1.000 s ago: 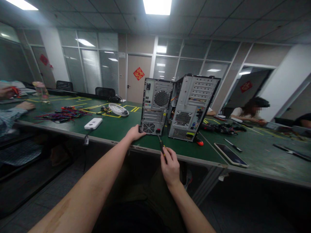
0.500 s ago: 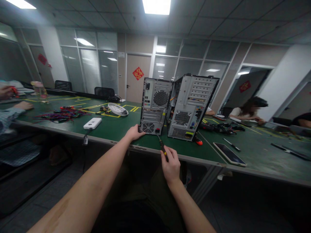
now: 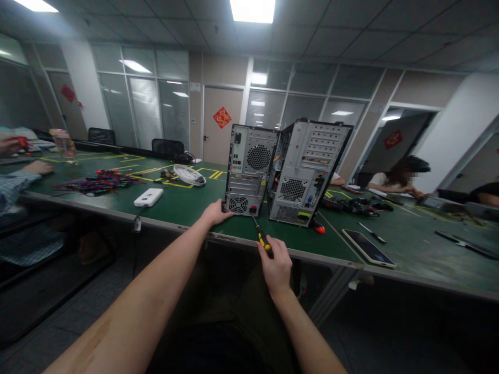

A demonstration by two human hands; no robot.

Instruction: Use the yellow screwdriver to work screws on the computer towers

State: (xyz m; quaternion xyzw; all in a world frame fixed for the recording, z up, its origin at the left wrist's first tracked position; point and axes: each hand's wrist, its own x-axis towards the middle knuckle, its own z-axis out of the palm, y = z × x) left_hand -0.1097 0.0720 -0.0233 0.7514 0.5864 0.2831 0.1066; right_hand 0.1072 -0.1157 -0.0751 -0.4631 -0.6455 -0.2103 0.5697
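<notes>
Two desktop computer cases stand upright side by side, their back panels facing me. My left hand is wrapped around the lower left corner of the smaller computer case, thumb along its bottom edge. In my right hand is a black and yellow screwdriver, gripped by the handle. Its shaft points up at the bottom edge of that case, below the power socket; whether the tip sits in a screw I cannot tell. Close on the right is the larger computer case, its side facing the smaller one uncovered.
A white power bank with a cable, a heap of wires and a white round mesh object lie to the left. Rightward are a red-tipped tool, a phone, a pen and black cables. Other people sit at both sides.
The screwdriver handle has turned in my right hand, showing more yellow, and my fingers have shifted slightly. My left hand and both cases stay in place.
</notes>
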